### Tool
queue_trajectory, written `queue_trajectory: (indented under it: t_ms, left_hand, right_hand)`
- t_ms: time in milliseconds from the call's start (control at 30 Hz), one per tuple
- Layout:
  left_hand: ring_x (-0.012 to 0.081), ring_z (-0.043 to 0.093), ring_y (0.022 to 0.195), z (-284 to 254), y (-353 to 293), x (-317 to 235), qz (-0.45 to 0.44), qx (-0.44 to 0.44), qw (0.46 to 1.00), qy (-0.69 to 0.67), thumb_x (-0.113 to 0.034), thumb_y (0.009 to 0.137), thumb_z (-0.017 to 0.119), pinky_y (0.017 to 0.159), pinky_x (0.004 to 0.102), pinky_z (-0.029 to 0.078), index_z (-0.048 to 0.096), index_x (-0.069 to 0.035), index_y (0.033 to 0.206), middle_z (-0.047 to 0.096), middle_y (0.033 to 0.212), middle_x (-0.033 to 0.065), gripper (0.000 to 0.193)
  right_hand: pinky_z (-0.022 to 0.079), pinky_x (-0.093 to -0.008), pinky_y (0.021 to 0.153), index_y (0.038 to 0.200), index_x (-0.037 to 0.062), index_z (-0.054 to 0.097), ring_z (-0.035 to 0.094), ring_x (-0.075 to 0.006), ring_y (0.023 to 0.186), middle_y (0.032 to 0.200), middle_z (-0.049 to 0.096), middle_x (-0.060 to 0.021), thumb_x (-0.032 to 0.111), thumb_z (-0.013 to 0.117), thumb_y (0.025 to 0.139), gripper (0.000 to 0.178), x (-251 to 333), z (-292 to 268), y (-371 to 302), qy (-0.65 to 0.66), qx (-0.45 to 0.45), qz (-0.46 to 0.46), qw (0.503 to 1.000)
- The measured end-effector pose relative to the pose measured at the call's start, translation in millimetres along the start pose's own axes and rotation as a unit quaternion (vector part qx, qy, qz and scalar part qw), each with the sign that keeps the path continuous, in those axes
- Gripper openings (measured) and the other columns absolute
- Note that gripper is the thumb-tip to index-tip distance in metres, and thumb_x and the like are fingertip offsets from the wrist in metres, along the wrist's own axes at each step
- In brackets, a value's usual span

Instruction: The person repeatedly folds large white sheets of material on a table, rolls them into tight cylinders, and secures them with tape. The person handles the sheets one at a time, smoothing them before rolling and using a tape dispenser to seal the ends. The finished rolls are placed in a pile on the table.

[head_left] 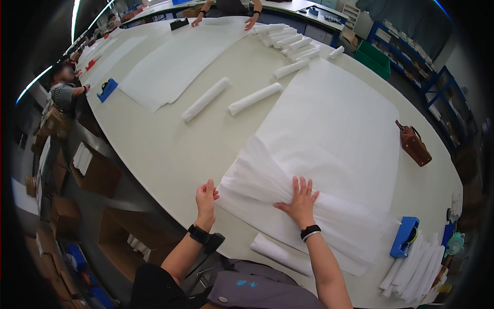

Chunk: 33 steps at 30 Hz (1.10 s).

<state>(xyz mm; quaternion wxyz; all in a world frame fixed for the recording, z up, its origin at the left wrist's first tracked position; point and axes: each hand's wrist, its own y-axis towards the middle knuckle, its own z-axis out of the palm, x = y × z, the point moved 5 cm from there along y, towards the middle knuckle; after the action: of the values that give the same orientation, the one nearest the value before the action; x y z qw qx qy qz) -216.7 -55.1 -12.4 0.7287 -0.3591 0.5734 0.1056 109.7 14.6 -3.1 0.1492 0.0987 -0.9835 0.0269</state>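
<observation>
A large stack of thin white sheets (334,123) lies across the table in front of me, its near part folded over and wrinkled. My right hand (300,203) presses flat on the folded part with its fingers spread. By the left corner of the sheets is my left hand (207,200), closed with the thumb up. Its curled fingers are right beside the sheet edge, and I cannot make out whether they pinch it. Just in front of me, a white roll (280,254) rests along the table's near edge.
Two white rolls (206,99) lie mid-table, with several more (290,41) piled farther back. Blue tape dispensers (405,237), bundled rolls (414,268) and a brown pouch (413,144) are at right. Across the table, another person's hands (251,21) touch sheets. Cardboard boxes (128,237) stand at left.
</observation>
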Motion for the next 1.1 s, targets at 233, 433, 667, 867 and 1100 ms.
queue_trajectory:
  t_ms: [233,433,667,867,1100]
  left_hand:
    - [0.0195,0.061,0.107,95.5,-26.5,40.9,-0.147,0.155,0.952,-0.221,-0.038,0.089,0.077,0.099,0.0362,0.049,0.055,0.0,0.122,0.062,0.118,0.0092,0.055]
    - [0.0232,0.05,0.129,141.9,-42.9,49.8,-0.116,0.238,0.882,-0.39,-0.034,0.09,0.075,0.112,0.0406,0.039,0.048,-0.006,0.141,0.054,0.141,0.0073,0.064]
    - [0.0227,0.047,0.133,195.2,-53.6,68.4,-0.03,0.398,0.912,0.1,-0.036,0.096,0.064,0.113,0.0425,0.036,0.045,-0.006,0.145,0.051,0.146,0.0089,0.06]
    - [0.0332,0.039,0.142,245.4,-109.3,33.9,0.538,0.395,0.579,0.469,-0.015,0.096,0.052,0.114,0.0571,0.034,0.038,-0.028,0.153,0.045,0.15,0.0125,0.06]
    - [0.0345,0.035,0.145,243.8,-124.6,43.4,0.611,0.436,0.418,0.512,-0.019,0.095,0.055,0.111,0.0613,0.034,0.046,-0.03,0.145,0.039,0.153,0.012,0.052]
  right_hand:
    - [0.013,-0.0779,0.108,0.159,0.0194,0.021,0.012,-0.0456,0.15,0.162,0.024,-0.0161,0.071,0.079,0.063,0.123,4.6,-1.0,-0.3,0.018,0.004,-0.014,1.0]
    - [0.014,-0.0781,0.108,0.158,0.0201,0.025,0.013,-0.0463,0.149,0.161,0.024,-0.0176,0.07,0.079,0.063,0.121,3.3,-0.3,-1.4,0.02,-0.011,-0.016,1.0]
    - [0.019,-0.0704,0.112,0.157,0.0185,0.026,0.019,-0.0426,0.149,0.16,0.026,-0.0177,0.06,0.077,0.075,0.105,7.4,-0.3,-0.8,-0.026,0.019,-0.018,0.999]
    - [0.033,-0.0458,0.113,0.146,0.0099,0.043,0.037,-0.0385,0.14,0.151,0.041,-0.0169,0.035,0.06,0.096,0.059,-33.3,62.5,-28.0,0.133,0.115,-0.037,0.984]
    - [0.051,-0.0418,0.093,0.126,0.0,0.061,0.066,-0.0333,0.11,0.114,0.07,-0.0197,0.033,0.066,0.094,0.046,-2.6,-59.4,-107.6,0.054,0.088,-0.277,0.955]
